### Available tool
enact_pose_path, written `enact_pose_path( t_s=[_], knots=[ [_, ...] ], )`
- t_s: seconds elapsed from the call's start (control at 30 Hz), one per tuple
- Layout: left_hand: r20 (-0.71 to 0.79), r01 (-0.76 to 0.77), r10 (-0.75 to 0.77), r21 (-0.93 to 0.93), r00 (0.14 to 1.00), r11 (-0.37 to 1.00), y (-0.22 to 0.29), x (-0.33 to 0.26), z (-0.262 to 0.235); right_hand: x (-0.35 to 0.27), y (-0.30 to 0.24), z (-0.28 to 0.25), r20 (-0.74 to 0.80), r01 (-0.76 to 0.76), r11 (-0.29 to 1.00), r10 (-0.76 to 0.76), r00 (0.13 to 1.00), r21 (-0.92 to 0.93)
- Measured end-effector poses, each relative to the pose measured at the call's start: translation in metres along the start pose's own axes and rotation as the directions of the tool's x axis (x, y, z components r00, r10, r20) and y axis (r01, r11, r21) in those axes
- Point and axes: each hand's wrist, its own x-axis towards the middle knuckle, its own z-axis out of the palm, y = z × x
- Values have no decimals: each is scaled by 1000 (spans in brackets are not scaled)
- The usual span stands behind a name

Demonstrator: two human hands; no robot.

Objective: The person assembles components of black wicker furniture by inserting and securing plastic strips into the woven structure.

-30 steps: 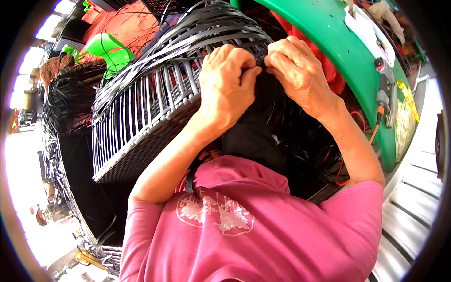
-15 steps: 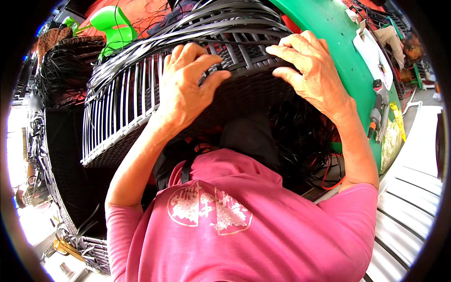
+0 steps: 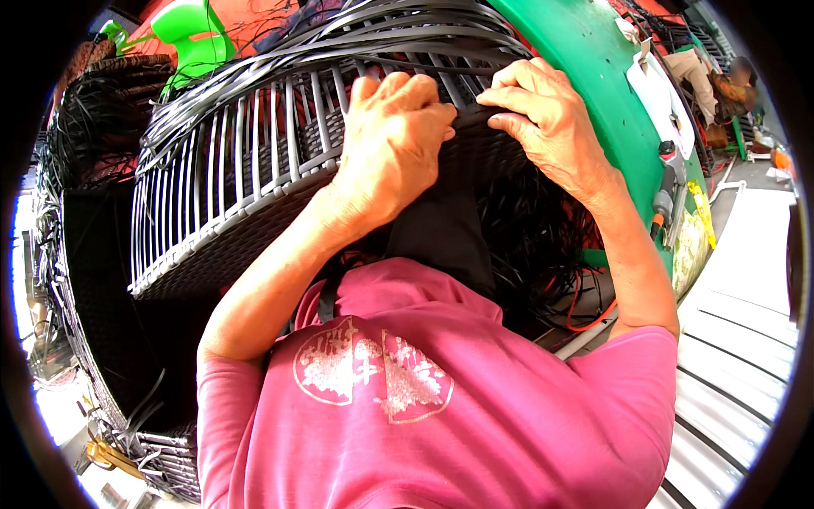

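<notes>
Hands, two of them, work at the upper middle of the view on one dark woven basket (image 3: 254,187), a half-made piece with upright ribs and loose flat plastic strips (image 3: 398,34) sweeping over its top at 12 o'clock. Left hand (image 3: 394,144) lies on the basket's woven band, its fingers (image 3: 415,93) curled and clenched over the weave and strips. Right hand (image 3: 547,119), just beside it at 1 o'clock, bends its fingers (image 3: 509,102) down onto the same band, pinching at a strip; the fingertips of the two hands nearly meet, though whether they touch cannot be told. Both forearms rise from the lower edge, coming out of one pink shirt (image 3: 441,399) with a pale printed emblem on the chest. The basket fills the view from 9 to 12 o'clock, resting tilted against the person's front. One green curved panel (image 3: 610,93) runs from 12 to 3 o'clock, with a few small tools hung on it. One bright green plastic object (image 3: 191,30) sits at 11 o'clock. A second woven piece (image 3: 161,458), dark too, lies at 7 o'clock. Loose black strands with one orange cord (image 3: 585,314) hang at 3 o'clock, under the right forearm.
</notes>
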Motion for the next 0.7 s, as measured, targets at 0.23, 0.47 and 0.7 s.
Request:
enact_pose_path(
  t_s=[0.23,0.47,0.7],
  knots=[
    [-70,163,-163,-13,984,987,-8,-30,-42,-3,-4,5,-61,-16,997,21,998,74],
    [101,301,-303,36,948,953,-23,-65,-67,24,-41,34,29,66,996,-68,997,53],
    [45,260,-267,117,963,958,-21,-60,-51,25,-44,46,41,-2,998,-1,999,66]
  ],
)
